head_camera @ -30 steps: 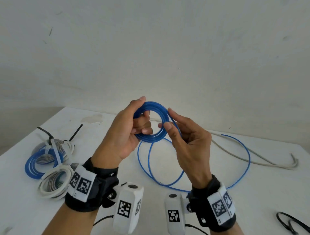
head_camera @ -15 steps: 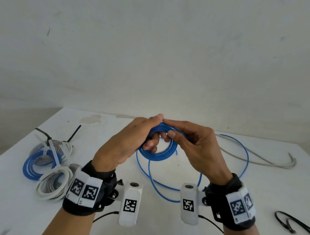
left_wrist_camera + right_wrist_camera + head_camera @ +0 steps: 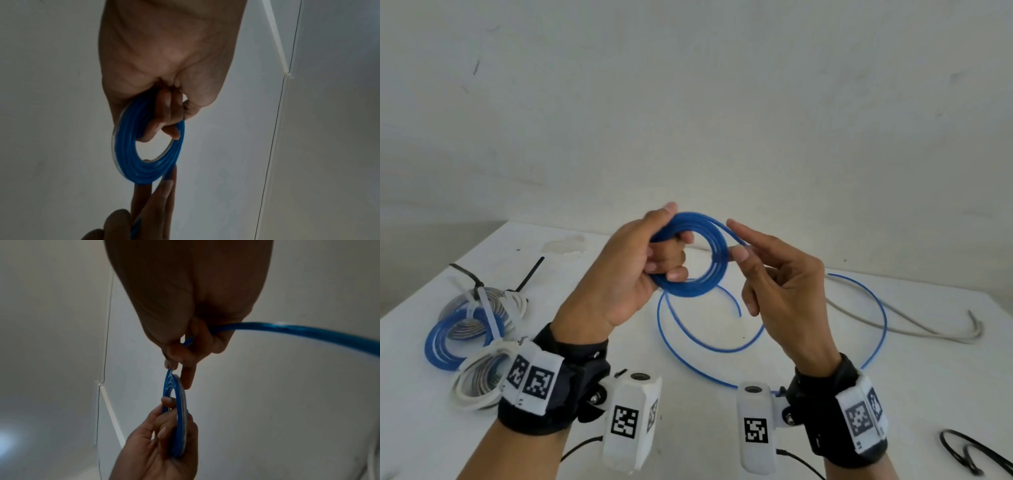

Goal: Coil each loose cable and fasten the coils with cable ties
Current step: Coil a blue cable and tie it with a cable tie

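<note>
My left hand (image 3: 664, 253) grips a small coil of blue cable (image 3: 709, 270) held up above the white table (image 3: 825, 377), fingers through the ring and thumb over its top. The coil (image 3: 131, 159) shows edge-on in the left wrist view. My right hand (image 3: 743, 253) pinches the blue strand where it leaves the coil's right side; the strand (image 3: 287, 329) runs through that hand's curled fingers. The loose blue cable tail (image 3: 873, 308) lies in wide loops on the table below. A loose grey cable (image 3: 914, 322) lies at the back right.
Several tied coils, blue (image 3: 441, 346) and white (image 3: 472, 387), lie piled at the table's left with black (image 3: 527, 277) and white cable ties on them. Black cable ties (image 3: 969, 452) lie at the front right edge. A white wall stands behind the table.
Both hands dipped with the coil lying flat, then rose and turned it upright facing me. The right hand has laid another turn on; the loose loops on the table have shrunk.
</note>
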Demonstrator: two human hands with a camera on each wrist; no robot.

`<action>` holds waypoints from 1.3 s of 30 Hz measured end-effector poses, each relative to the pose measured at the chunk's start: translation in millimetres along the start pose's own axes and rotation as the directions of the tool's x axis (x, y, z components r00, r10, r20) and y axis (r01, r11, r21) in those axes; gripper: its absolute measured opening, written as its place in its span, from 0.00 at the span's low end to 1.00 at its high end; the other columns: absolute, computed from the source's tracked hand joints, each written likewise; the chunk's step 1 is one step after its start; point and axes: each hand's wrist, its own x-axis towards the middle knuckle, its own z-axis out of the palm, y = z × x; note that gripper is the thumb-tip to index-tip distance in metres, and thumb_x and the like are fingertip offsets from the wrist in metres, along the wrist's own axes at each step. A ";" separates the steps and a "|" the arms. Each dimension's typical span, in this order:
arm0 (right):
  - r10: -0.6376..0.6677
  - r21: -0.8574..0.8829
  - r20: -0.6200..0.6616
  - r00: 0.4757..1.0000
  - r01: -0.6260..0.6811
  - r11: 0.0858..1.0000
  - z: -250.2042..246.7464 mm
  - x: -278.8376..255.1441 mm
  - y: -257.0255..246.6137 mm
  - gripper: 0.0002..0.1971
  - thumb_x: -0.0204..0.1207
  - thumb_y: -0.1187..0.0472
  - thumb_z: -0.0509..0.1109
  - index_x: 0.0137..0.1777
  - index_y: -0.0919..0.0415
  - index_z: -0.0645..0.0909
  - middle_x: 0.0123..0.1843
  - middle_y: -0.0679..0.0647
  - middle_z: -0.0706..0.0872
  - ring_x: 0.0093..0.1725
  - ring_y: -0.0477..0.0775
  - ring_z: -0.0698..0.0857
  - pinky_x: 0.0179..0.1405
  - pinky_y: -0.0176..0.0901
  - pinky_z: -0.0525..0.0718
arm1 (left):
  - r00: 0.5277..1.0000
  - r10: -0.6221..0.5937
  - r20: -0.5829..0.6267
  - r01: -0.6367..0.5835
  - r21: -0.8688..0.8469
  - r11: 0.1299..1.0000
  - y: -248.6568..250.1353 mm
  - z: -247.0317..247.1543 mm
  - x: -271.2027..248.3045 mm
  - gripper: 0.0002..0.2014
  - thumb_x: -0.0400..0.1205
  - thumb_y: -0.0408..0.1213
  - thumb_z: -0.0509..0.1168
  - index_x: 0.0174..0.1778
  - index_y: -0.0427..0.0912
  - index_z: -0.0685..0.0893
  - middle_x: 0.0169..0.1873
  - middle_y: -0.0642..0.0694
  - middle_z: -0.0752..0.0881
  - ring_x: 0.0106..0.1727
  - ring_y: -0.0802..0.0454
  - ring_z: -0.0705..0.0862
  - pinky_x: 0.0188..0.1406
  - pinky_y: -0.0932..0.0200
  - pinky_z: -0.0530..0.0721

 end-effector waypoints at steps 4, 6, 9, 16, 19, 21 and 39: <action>0.022 0.108 -0.017 1.000 -0.020 0.994 10.1 -2.3 -0.3 0.14 0.83 0.57 0.68 0.66 0.51 0.87 0.48 0.52 0.95 0.18 0.51 0.75 0.22 0.36 0.75 | 0.997 0.056 -0.043 -0.059 -0.057 0.997 2.6 1.2 -2.1 0.24 0.90 0.46 0.56 0.32 0.39 0.84 0.19 0.54 0.57 0.20 0.58 0.57 0.22 0.63 0.68; 0.026 0.140 -0.036 0.999 -0.020 0.990 17.0 -5.0 -0.3 0.13 0.85 0.60 0.67 0.67 0.54 0.86 0.50 0.54 0.95 0.18 0.52 0.77 0.22 0.33 0.74 | 0.995 0.073 -0.068 -0.078 -0.063 0.995 0.7 4.9 -3.4 0.24 0.90 0.47 0.56 0.33 0.38 0.83 0.18 0.53 0.57 0.20 0.57 0.57 0.22 0.63 0.68; 0.018 0.167 -0.107 0.994 0.000 0.986 27.1 -8.4 1.2 0.14 0.84 0.62 0.70 0.68 0.55 0.85 0.50 0.54 0.95 0.18 0.53 0.76 0.21 0.33 0.75 | 0.986 0.111 -0.127 -0.121 -0.081 0.989 -3.7 13.5 -4.9 0.23 0.90 0.47 0.57 0.33 0.39 0.83 0.20 0.51 0.57 0.22 0.55 0.57 0.23 0.62 0.68; -0.022 0.088 -0.059 0.998 0.027 0.996 8.2 -2.5 0.6 0.14 0.82 0.63 0.71 0.66 0.52 0.87 0.42 0.57 0.93 0.19 0.53 0.68 0.19 0.36 0.72 | 0.999 -0.025 0.046 0.024 0.024 0.999 -2.4 12.1 -7.9 0.23 0.88 0.41 0.49 0.33 0.37 0.80 0.17 0.47 0.64 0.21 0.51 0.62 0.39 0.52 0.86; -0.020 0.007 0.071 0.997 0.020 1.000 1.6 -2.4 -2.2 0.14 0.81 0.61 0.71 0.64 0.50 0.88 0.40 0.55 0.92 0.19 0.51 0.68 0.20 0.34 0.71 | 0.991 -0.112 0.074 0.095 0.211 0.973 2.6 7.1 -10.5 0.25 0.90 0.43 0.51 0.29 0.37 0.79 0.16 0.44 0.66 0.19 0.49 0.64 0.47 0.48 0.89; -0.003 -0.059 0.121 0.993 0.010 0.998 -3.3 -1.9 -1.8 0.14 0.82 0.63 0.72 0.63 0.48 0.89 0.39 0.54 0.92 0.20 0.50 0.68 0.21 0.35 0.71 | 0.990 -0.114 0.084 0.081 0.324 0.942 2.9 2.8 -11.4 0.25 0.91 0.42 0.52 0.31 0.36 0.80 0.17 0.43 0.69 0.19 0.50 0.66 0.48 0.46 0.90; -0.093 0.045 -0.107 0.990 0.098 0.994 16.6 -5.6 -6.0 0.09 0.82 0.58 0.71 0.59 0.52 0.87 0.45 0.54 0.94 0.25 0.52 0.77 0.27 0.37 0.76 | 0.991 0.117 -0.067 -0.110 0.095 0.989 3.7 16.3 -10.9 0.22 0.84 0.48 0.62 0.25 0.43 0.74 0.18 0.52 0.57 0.21 0.53 0.56 0.27 0.58 0.72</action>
